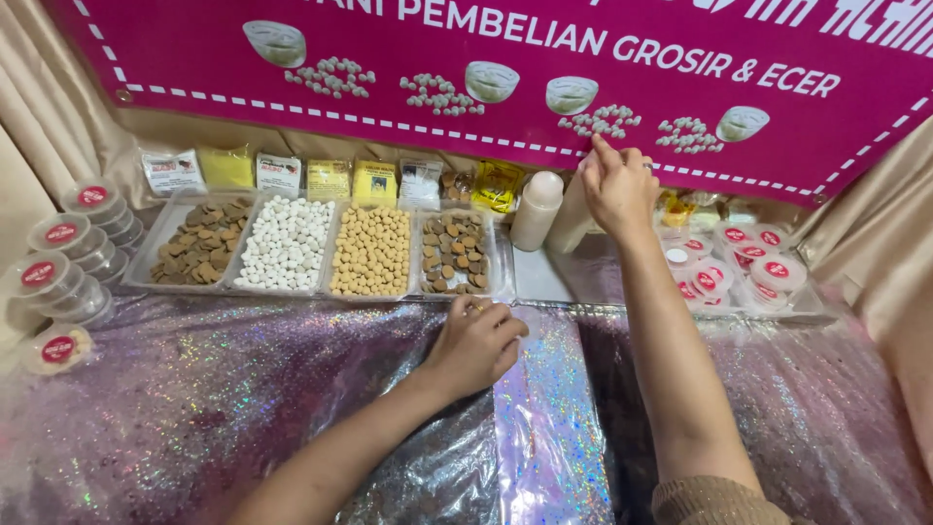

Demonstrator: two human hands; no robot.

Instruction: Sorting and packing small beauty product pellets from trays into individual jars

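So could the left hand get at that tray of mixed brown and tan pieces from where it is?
Probably yes: the left hand rests on the glittery cloth just in front of the tray of mixed pieces, with nothing between them.

At centre frame the left hand rests loosely curled on the glittery tablecloth, just below the tray of mixed brown and tan discs. In the upper right, the right hand reaches up by two white bottles, a fingertip touching the pink banner.
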